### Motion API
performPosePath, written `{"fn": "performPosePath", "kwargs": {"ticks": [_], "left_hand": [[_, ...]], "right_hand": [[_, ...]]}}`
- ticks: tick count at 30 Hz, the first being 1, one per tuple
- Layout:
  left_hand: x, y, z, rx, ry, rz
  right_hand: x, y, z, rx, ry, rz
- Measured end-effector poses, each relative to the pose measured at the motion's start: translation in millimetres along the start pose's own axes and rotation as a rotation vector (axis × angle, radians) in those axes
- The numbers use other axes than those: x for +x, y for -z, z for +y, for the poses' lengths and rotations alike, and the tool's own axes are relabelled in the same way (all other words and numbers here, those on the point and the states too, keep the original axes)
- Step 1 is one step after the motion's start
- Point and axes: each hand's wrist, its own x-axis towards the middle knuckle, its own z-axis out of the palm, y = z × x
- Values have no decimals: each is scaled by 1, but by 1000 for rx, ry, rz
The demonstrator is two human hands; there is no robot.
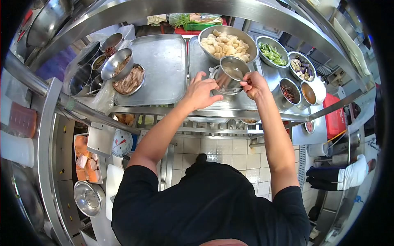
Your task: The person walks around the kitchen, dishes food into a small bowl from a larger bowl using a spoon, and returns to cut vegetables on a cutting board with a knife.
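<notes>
A steel pot (pixel 225 83) with what looks like cloudy liquid inside is at the front of a metal tray. My right hand (pixel 255 85) pinches its rim or handle on the right side. Close by on the left, my left hand (pixel 201 92) has its fingers spread, the fingertips near the pot's wall; whether they touch it I cannot tell. Under the pot shows part of another round metal vessel, mostly hidden. Directly behind stands a large steel bowl (pixel 253 52) full of pale yellowish chunks of food.
To the left lies a bare metal tray (pixel 162 61) with bowls of meat strips at its edge. Bowls of green peppers (pixel 271 54), eggplant (pixel 301 69) and dried chilies (pixel 288 92) stand right. A steel rail (pixel 197 12) arches overhead. Another person (pixel 349 174) is at far right.
</notes>
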Motion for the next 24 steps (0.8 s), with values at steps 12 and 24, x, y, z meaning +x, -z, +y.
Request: {"fn": "performPosePath", "kwargs": {"ticks": [12, 24], "left_hand": [[12, 4, -14, -104, -64, -231], [21, 10, 1, -93, -119, -244]], "right_hand": [[4, 5, -2, 14, -31, 8], [6, 16, -7, 100, -71, -18]]}}
